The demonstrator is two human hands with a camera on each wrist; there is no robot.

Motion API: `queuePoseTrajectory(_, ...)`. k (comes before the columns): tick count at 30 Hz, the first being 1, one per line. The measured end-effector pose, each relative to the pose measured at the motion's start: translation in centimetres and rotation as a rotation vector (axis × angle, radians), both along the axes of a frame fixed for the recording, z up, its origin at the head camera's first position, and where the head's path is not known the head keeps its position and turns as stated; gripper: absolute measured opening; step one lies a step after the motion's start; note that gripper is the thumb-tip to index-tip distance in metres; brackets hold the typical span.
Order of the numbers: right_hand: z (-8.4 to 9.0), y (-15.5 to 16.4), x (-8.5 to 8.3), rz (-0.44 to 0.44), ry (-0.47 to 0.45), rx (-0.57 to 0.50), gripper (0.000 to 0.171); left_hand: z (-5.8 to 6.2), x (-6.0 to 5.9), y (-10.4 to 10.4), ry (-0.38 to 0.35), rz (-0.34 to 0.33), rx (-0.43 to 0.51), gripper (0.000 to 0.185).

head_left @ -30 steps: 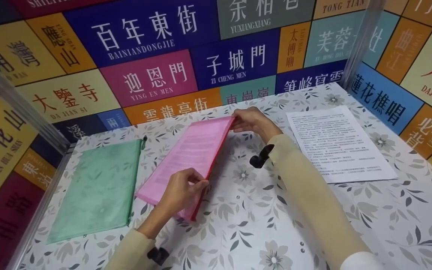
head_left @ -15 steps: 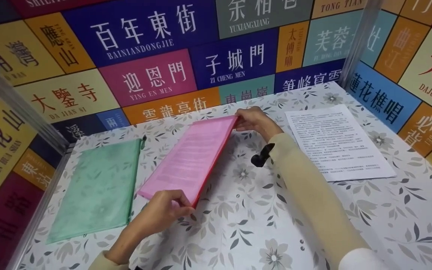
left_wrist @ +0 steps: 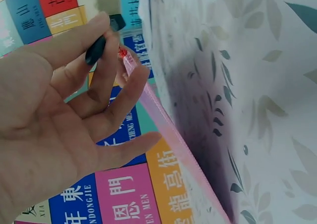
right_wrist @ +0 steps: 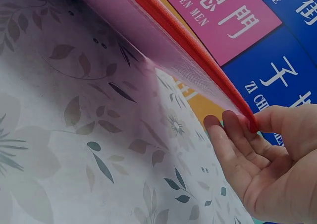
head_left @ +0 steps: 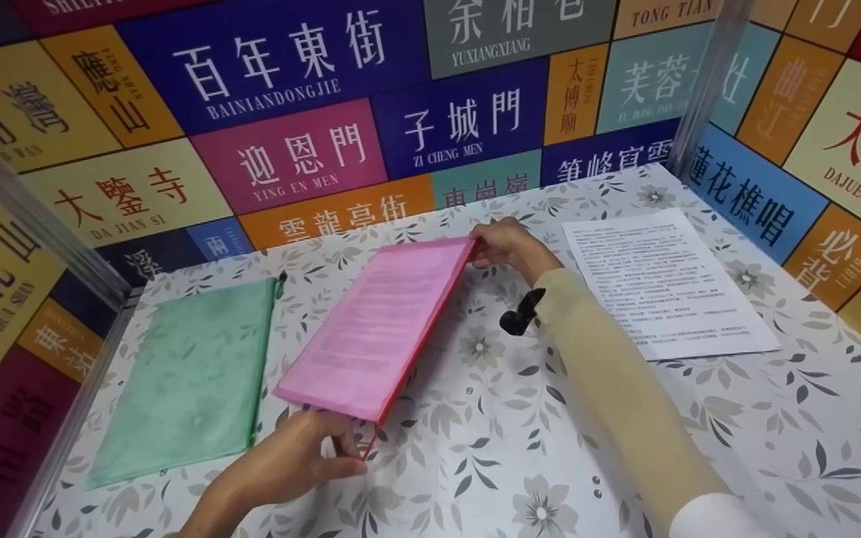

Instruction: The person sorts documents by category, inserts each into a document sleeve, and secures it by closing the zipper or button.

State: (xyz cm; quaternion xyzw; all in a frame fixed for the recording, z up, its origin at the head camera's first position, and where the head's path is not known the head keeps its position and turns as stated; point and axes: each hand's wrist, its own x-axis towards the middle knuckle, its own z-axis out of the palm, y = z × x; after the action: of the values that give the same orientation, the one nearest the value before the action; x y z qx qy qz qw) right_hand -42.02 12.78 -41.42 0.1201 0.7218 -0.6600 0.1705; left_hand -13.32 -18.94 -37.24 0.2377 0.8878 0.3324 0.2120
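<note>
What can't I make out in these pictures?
Head view: wording on the white paper, too small.
Head view: printing inside the pink folder, blurred by the folder's translucent side.
Head view: tip of the red strip, covered by the left hand.
Head view: left forearm, cut off by the bottom edge.

the pink folder (head_left: 380,325) and green folder (head_left: 184,381) look translucent plastic, the sheets (head_left: 670,288) matt paper.
</note>
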Motion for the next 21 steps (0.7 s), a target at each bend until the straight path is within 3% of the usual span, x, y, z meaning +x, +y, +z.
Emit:
queuePoseTrajectory(5, 0.1, -1.1, 0.1, -0.005, 0.003, -0.002, 0.025, 0.3, 0.3, 0.0, -0.017, -0.035, 0.035, 0.011)
queuePoseTrajectory(14, -0.1, -2.6, 0.6, -0.001, 0.031, -0.031, 0.043, -0.5, 0.2, 0.7, -0.085, 0.031, 0.015, 0.011)
queuePoseTrajectory(21, -0.3, -3.3, 1.0, -0.021, 0.024, -0.102, 0.043, -1.2, 0.0, 1.8, -0.038, 0.020, 0.068, 0.012)
